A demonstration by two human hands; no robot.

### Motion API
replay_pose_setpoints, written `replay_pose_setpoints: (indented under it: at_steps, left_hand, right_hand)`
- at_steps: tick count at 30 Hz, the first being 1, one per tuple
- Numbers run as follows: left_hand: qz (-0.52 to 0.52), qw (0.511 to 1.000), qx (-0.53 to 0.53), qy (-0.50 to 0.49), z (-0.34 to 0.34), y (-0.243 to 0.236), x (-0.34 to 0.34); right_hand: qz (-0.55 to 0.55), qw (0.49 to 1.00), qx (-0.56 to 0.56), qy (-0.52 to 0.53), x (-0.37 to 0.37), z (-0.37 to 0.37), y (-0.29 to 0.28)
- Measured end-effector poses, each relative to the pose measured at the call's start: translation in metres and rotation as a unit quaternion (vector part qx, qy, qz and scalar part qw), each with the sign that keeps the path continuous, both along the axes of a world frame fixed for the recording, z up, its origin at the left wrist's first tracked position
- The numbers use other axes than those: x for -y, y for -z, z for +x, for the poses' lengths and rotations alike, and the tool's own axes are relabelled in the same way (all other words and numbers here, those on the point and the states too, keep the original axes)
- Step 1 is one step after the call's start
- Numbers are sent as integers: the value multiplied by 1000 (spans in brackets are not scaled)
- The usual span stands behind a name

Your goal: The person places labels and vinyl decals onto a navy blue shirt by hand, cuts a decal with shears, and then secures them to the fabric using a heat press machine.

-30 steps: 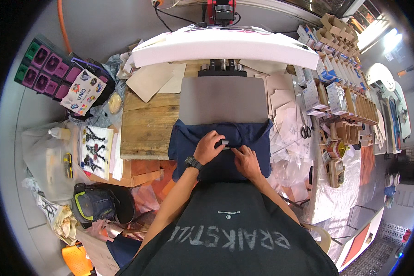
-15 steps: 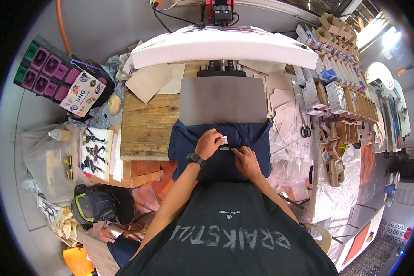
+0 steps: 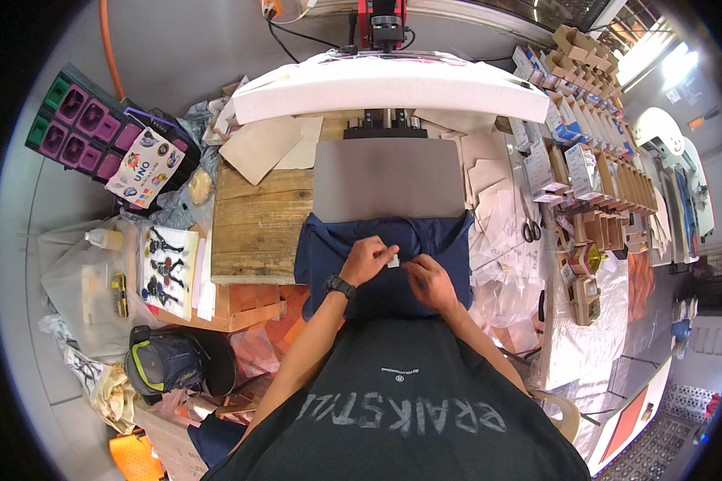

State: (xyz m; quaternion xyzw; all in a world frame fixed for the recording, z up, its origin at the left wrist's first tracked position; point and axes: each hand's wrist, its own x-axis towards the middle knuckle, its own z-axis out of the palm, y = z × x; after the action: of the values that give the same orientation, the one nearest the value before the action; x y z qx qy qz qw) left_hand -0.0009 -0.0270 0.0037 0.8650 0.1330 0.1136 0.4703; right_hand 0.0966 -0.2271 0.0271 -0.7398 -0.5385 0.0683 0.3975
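Observation:
Navy fabric [image 3: 321, 264] lies draped over the front part of a grey platen [image 3: 388, 176]. My left hand [image 3: 367, 260] has its fingers closed on a small white tag [image 3: 394, 261] over the middle of the fabric. Just to its right, my right hand [image 3: 428, 280] rests on the fabric with curled fingers, the tips at or beside the tag. Whether anything is between those fingertips is hidden.
A white padded beam [image 3: 385, 100] spans the back. Loose paper sheets [image 3: 261, 148], a wooden table [image 3: 257, 224], scissors [image 3: 529, 228] and cardboard organisers [image 3: 586, 172] surround the platen. A sheet of dark figure prints [image 3: 168, 264] and a dark backpack [image 3: 164, 361] are on the left.
My left hand has moved down toward me with the white tag, which now sits over the small grey strip seen earlier. My right hand has shifted slightly, its fingers more curled.

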Motion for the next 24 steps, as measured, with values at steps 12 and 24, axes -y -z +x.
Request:
replay_pose_setpoints:
  at_steps: [12,24]
  left_hand:
    - [130,965,-210,-90,23,-20,10]
    - [43,992,-107,-61,2,-9,-6]
  right_hand:
    - [-315,946,-19,80,-70,35,-4]
    - [-284,958,-25,41,-71,51,5]
